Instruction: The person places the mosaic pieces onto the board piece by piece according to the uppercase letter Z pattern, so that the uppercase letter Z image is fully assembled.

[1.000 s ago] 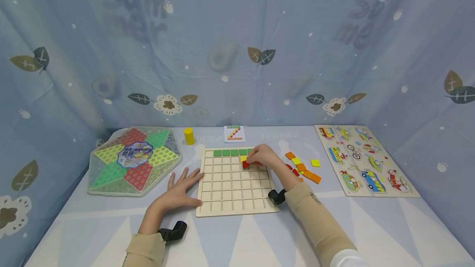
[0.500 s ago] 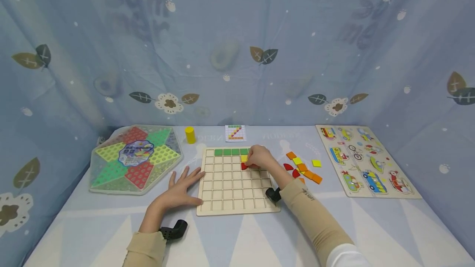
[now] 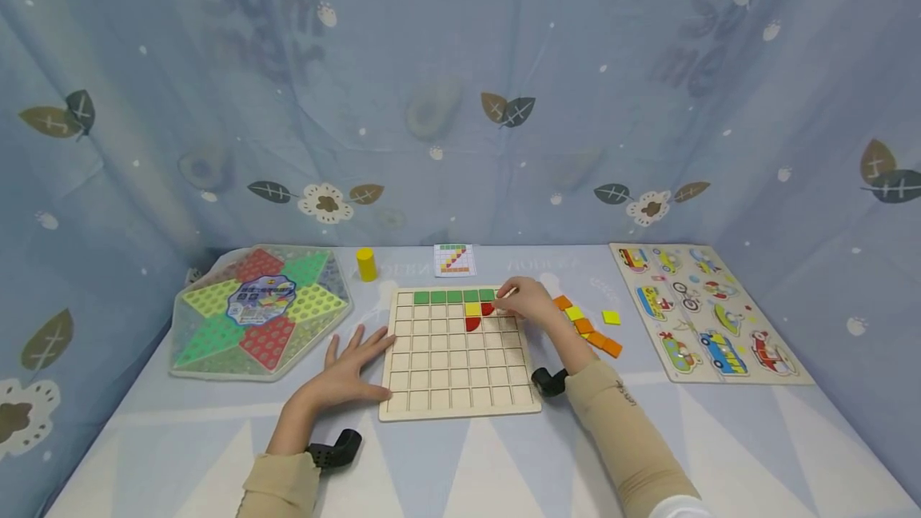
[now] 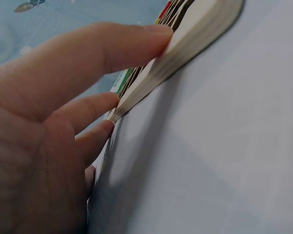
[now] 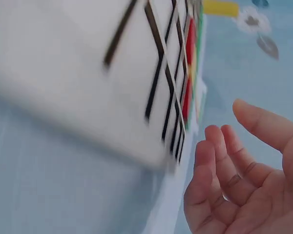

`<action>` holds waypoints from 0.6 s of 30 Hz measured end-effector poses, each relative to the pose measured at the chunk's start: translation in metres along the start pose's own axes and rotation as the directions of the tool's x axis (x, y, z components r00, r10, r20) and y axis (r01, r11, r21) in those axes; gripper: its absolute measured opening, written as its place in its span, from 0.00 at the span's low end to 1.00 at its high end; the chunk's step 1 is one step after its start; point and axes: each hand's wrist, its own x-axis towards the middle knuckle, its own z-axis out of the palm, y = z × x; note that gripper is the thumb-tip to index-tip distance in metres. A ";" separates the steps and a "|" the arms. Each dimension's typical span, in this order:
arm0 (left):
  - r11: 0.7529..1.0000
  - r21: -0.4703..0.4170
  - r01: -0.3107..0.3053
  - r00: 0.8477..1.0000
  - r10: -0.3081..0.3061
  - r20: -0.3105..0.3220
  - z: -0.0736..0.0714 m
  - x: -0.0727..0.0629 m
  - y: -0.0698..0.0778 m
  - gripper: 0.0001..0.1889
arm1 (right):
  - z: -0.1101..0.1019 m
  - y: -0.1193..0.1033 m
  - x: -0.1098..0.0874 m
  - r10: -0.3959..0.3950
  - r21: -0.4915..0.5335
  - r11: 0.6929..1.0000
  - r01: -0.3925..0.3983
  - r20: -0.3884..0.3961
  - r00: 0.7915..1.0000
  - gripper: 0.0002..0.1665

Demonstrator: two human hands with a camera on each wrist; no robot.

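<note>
A wooden grid board (image 3: 460, 402) lies on the table. Along its back row runs a line of green square tiles (image 3: 455, 296). Below them sit a yellow square tile (image 3: 472, 309), a red rounded tile (image 3: 488, 308) to its right and another red rounded tile (image 3: 472, 324) in front of it. My left hand (image 3: 345, 374) is spread, thumb and fingertips touching the board's left edge; the left wrist view shows the thumb (image 4: 146, 44) there. My right hand (image 3: 531, 302) hovers over the back right corner, fingertips beside the red tile. In the right wrist view its thumb and fingers stand apart, holding nothing.
Loose orange tiles (image 3: 612, 348) and yellow tiles (image 3: 611, 316) lie right of the board, partly behind my right forearm. A pattern card (image 3: 454, 260) and a yellow cylinder (image 3: 366, 264) stand behind. A star-patterned game box (image 3: 262, 310) lies left, a picture puzzle (image 3: 708, 310) right.
My right hand has let go of the red tiles and shifted right, uncovering two red tiles beside and below the yellow one. The left hand stays at the board's edge.
</note>
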 end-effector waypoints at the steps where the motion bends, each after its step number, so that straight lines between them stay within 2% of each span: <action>1: 1.000 0.000 -0.001 1.000 0.001 0.000 0.000 0.000 0.000 0.47 | -0.005 0.003 -0.001 0.009 0.001 1.000 -0.009 -0.015 1.000 0.13; 8: 1.000 -0.002 0.001 1.000 -0.001 0.003 -0.001 0.000 0.001 0.47 | -0.038 0.029 -0.011 0.078 0.029 0.997 -0.075 -0.138 0.987 0.13; 11: 1.000 0.001 0.004 1.000 -0.004 0.001 -0.001 0.000 0.001 0.47 | -0.049 0.041 -0.015 0.108 -0.012 0.994 -0.112 -0.181 0.978 0.13; 18: 1.000 -0.003 -0.001 1.000 0.001 -0.005 0.000 -0.001 0.001 0.47 | -0.065 0.060 -0.020 0.215 -0.085 0.968 -0.235 -0.199 0.956 0.15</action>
